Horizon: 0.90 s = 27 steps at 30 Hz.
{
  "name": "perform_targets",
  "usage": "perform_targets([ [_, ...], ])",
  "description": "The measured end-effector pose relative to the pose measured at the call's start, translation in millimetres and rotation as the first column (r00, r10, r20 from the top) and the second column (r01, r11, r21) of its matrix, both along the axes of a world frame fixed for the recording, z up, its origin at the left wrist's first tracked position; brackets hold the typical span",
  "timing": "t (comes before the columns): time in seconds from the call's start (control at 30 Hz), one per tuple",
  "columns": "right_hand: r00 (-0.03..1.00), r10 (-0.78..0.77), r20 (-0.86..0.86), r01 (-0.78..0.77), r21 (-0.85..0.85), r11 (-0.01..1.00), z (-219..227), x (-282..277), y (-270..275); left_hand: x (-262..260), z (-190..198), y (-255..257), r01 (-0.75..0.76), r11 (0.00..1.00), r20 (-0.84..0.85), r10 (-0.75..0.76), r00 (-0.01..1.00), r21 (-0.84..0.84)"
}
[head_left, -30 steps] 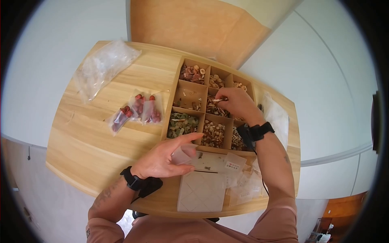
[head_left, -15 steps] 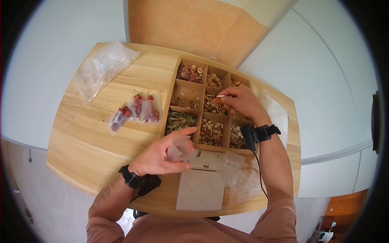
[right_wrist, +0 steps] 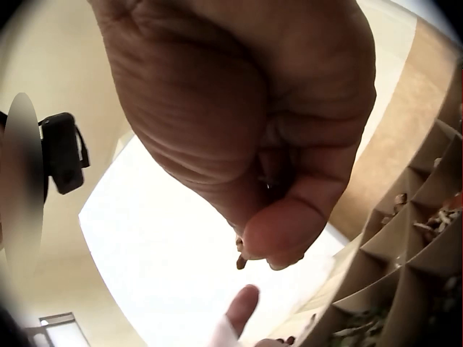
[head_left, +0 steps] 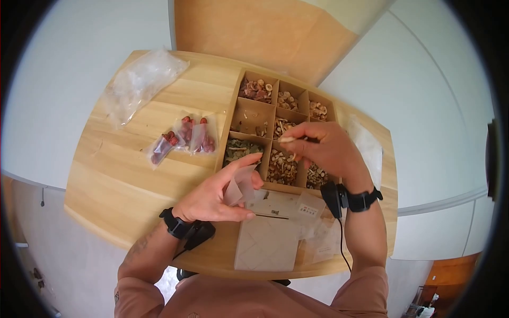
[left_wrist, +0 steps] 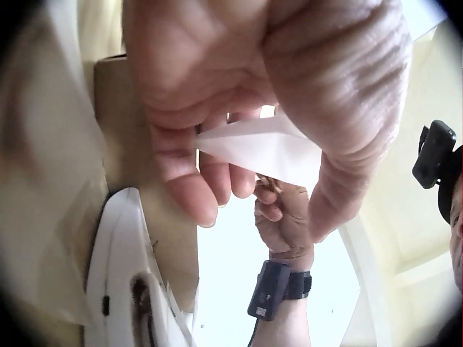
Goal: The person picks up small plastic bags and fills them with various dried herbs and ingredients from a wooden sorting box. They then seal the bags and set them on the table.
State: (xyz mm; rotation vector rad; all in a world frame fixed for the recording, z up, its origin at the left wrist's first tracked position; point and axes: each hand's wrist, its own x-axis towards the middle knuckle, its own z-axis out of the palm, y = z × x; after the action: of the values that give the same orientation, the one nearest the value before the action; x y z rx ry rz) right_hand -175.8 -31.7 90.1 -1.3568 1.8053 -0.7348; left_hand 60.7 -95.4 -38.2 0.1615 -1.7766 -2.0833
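My left hand [head_left: 212, 199] holds a small translucent pouch [head_left: 239, 185] between thumb and fingers, its mouth facing up. In the left wrist view the pouch [left_wrist: 271, 148] spans from the fingers to the thumb. My right hand [head_left: 334, 151] pinches pale dried herb slices [head_left: 287, 140] between thumb and fingertips, over the compartmented cardboard box [head_left: 253, 110]. A bit of dried herb [right_wrist: 241, 261] sticks out below the fingertips in the right wrist view. The box's compartments hold different dried slices and green leaves [head_left: 243, 151]; the middle-left one has only a few scraps.
Several small pouches of red dried fruit [head_left: 203, 139] lie left of the box. A large clear plastic bag [head_left: 140, 79] sits at the back left. Near the front edge are a white flat slab [head_left: 266, 245] and labelled clear pouches [head_left: 310, 212]. Another plastic bag [head_left: 368, 146] lies right of the box.
My right hand has lifted dried slices out of the box's centre compartment and come nearer to me, toward the pouch. The left hand keeps holding the pouch, with its mouth tilted slightly differently.
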Motion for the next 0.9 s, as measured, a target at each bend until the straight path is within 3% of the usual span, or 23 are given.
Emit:
perform_targets([
  [0.07,0.997,0.082,0.015,-0.081,-0.048,0.996,4.5,13.2,9.3,-0.3,0.3,0.7,0.007,1.0,0.002,-0.007,1.0,0.02],
  [0.37,0.993,0.117,0.003,-0.117,-0.005,0.993,14.8,34.1,29.5,-1.9,-2.1,2.7,0.018,1.0,-0.029,-0.018,0.999,-0.014],
  [0.47,0.898,0.344,-0.273,-0.414,-0.261,0.872,-0.9,43.6,31.5,-2.0,3.2,5.7,0.01,0.999,0.003,-0.01,1.0,0.036],
  [0.53,0.855,0.354,-0.379,-0.469,-0.275,0.839,-6.9,47.8,31.2,-6.3,-2.0,7.4,0.004,1.0,-0.058,-0.003,0.998,0.018],
  [0.77,0.632,0.395,-0.666,-0.58,-0.069,0.812,-1.2,56.7,35.2,-2.3,17.2,14.4,0.028,0.999,0.06,-0.026,0.998,-0.027],
  [0.9,0.675,0.42,-0.606,-0.572,-0.07,0.817,-1.2,62.4,33.1,-3.4,1.7,16.3,0.108,0.993,0.043,-0.107,0.993,-0.035],
])
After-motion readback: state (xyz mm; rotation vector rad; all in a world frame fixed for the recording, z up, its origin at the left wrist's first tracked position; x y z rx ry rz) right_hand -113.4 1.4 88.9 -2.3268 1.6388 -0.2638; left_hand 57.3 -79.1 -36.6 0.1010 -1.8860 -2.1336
